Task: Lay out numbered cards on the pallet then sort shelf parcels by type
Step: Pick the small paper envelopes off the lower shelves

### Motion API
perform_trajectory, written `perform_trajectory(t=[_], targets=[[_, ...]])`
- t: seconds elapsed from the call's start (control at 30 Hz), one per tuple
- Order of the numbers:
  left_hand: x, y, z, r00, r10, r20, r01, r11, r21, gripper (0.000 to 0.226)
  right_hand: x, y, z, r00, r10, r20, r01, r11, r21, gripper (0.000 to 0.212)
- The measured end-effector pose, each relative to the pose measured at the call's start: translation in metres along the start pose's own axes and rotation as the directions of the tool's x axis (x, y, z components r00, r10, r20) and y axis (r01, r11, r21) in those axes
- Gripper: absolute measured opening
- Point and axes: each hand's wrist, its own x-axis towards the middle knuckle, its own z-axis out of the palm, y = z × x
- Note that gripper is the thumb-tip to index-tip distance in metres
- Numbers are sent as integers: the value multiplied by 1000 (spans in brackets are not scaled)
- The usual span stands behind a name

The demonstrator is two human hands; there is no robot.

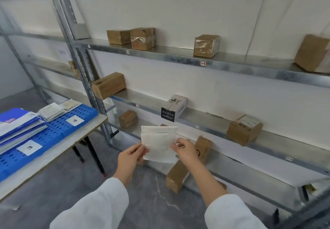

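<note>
Both hands up: left hand and right hand pinch white envelopes, seemingly two, before the shelf.

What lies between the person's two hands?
In the head view, white flat parcels lie between the left hand and the right hand; both hands pinch them.

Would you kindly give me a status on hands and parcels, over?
Left hand, right hand: both pinching white flat parcels. Similar white pile by card 4 on blue pallet. Nothing seen in the way.
</note>
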Motion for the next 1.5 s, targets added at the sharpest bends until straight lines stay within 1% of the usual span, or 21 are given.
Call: perform_trajectory(t=[0.07,0.13,0.2,0.3,0.33,0.43,0.5,0.53,0.57,0.63,0.67,0.73,0.8,0.83,0.87,0.97,1.07,1.17,1.23,1.33,1.5], targets=[[16,8,-21,1000,18,-18,-18,1000,-18,13,16,-20,22,999,15,37,-17,998,62,16],[36,17,-47,999,17,-34,-19,998,-65,16,33,-44,45,997,4,71,-10,996,85,21],[57,25,-74,999,-12,-33,7,991,-132,19,53,-66,69,993,-8,116,0,998,65,20],[83,34,-111,994,-100,-43,88,970,-228,23,80,-94,107,984,-22,176,19,1000,19,13],[93,36,-126,990,-123,-63,103,960,-262,23,91,-102,124,979,-33,200,28,999,28,16],[122,42,-165,979,-158,-130,107,936,-336,21,116,-126,169,963,1,269,-27,995,92,35],[141,42,-190,967,-163,-196,90,938,-334,20,135,-136,198,949,46,312,-86,989,118,46],[150,42,-201,958,-175,-228,97,945,-314,18,142,-140,211,943,47,331,-93,988,125,46],[157,43,-210,950,-188,-249,111,950,-293,17,148,-143,222,939,33,343,-78,990,119,40],[169,39,-226,938,-197,-286,122,958,-260,16,161,-146,243,929,-17,369,-14,996,83,21],[175,38,-233,939,-176,-295,107,966,-237,16,169,-148,252,923,-47,382,23,997,68,17],[187,36,-244,941,-117,-317,58,980,-189,18,187,-153,268,903,-88,421,74,996,50,29],[207,37,-250,923,-87,-376,31,988,-151,29,212,-162,284,886,-117,448,115,993,32,41],[218,40,-251,910,-86,-407,31,990,-140,33,224,-168,292,876,-128,465,137,990,15,40],[227,43,-251,900,-90,-427,31,989,-143,32,234,-173,298,867,-136,480,153,988,3,35],[252,57,-246,868,-80,-490,-2,986,-166,15,269,-185,317,846,-164,507,193,981,-5,21],[279,74,-245,828,-58,-558,-28,989,-144,10,304,-198,336,813,-190,551,223,975,7,19],[307,81,-247,781,-78,-620,-42,983,-176,5,337,-209,352,785,-219,580,262,965,10,19],[320,80,-246,757,-82,-649,-48,982,-181,6,354,-213,360,764,-233,602,286,958,8,16],[341,76,-246,727,-92,-680,-49,981,-186,8,379,-215,375,731,-220,646,279,960,11,12],[379,82,-264,692,-85,-717,-44,986,-159,7,411,-222,412,720,-183,670,245,969,1,10]])
